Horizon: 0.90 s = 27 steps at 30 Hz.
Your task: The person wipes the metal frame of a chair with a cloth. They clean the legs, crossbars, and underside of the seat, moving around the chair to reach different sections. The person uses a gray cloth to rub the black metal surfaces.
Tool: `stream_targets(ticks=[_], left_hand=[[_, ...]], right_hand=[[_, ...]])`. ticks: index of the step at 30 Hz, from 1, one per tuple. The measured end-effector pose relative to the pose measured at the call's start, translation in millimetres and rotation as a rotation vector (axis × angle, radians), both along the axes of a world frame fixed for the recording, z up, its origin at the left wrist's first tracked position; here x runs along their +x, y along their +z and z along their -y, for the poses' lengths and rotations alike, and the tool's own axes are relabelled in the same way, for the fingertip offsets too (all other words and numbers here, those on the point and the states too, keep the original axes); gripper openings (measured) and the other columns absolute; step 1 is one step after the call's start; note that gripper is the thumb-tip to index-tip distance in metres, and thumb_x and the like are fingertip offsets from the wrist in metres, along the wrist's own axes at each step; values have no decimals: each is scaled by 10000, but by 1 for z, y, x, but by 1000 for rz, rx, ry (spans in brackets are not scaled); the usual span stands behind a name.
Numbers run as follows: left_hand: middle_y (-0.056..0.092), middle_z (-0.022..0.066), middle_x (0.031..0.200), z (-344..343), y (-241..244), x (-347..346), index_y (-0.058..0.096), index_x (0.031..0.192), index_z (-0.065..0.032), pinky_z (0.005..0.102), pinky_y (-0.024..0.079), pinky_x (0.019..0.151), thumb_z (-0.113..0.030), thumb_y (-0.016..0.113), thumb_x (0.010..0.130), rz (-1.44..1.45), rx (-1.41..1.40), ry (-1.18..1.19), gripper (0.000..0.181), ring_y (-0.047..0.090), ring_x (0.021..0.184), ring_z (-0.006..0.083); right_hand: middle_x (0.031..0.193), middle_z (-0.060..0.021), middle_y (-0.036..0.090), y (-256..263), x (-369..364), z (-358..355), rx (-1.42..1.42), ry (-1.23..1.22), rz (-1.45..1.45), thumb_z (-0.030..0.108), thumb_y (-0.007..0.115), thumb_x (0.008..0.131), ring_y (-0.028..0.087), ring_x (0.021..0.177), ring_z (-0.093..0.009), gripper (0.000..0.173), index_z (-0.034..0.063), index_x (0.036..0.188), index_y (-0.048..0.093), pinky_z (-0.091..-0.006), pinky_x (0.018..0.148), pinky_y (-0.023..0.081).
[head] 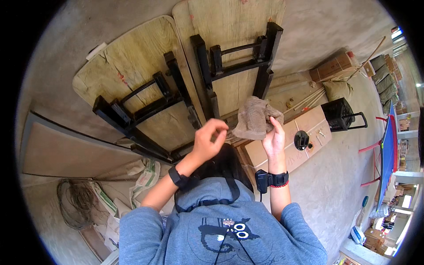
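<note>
A brown knitted cloth [253, 117], bunched into folds, is held up in my right hand [274, 137], the thumb pressed on its near side. Left of it is my left hand [209, 137], with curled fingers and the thumb bent towards the index fingertip, close to the cloth's lower left edge. Whether a small thing sits between those fingertips cannot be told. Beneath the right hand lies a long cardboard carton [288, 145] with white straps. On it rest a round black part [301, 140] and several small metal pieces [320, 134].
Two wood-grain boards with black metal folding legs [149, 111] [237, 66] lean against the wall ahead. Coiled wire [78, 203] and woven sacks [145, 179] lie left. A black wheeled speaker [338, 114], a box [331, 68] and a blue table-tennis table [387, 155] stand right.
</note>
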<state>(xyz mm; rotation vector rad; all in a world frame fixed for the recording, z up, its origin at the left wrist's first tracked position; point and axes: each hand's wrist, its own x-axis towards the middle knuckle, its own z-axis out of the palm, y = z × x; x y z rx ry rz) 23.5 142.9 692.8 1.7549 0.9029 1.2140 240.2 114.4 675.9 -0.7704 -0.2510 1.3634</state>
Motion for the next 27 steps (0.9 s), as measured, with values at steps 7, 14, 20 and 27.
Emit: stream_targets(ticks=[7,14,20,27], left_hand=[[550,41,1058,-30,-8,8,528,1089,-60,300,436,828,-179,660,799,82,-600,-365,341,519,1020,158],[507,134,1160,-29,-18,7,463,1155,-40,356,404,910,-246,716,733,-94,-561,-177,533,491,1105,252],[485,130,1130,-16,-2,22,448,1136,-41,358,390,912,-244,724,718,-186,-303,-165,541,479,1093,252],[532,138,988,-7,8,21,512,1038,-14,340,434,824,-175,687,729,-220,-40,14,391,542,976,281]], right_hand=[[1177,-114,532,17,-12,2,56,118,114,101,506,854,490,1112,-239,340,7,1179,464,-384,968,376],[1038,-75,597,27,-13,-4,-6,40,453,83,537,844,545,971,-160,234,-8,1059,554,-299,854,419],[873,-34,631,39,-14,-11,23,73,893,65,572,822,563,797,-100,160,-35,943,603,-242,729,447],[832,-33,630,59,-8,-20,32,148,967,74,587,813,562,748,-85,152,-36,916,612,-233,690,448]])
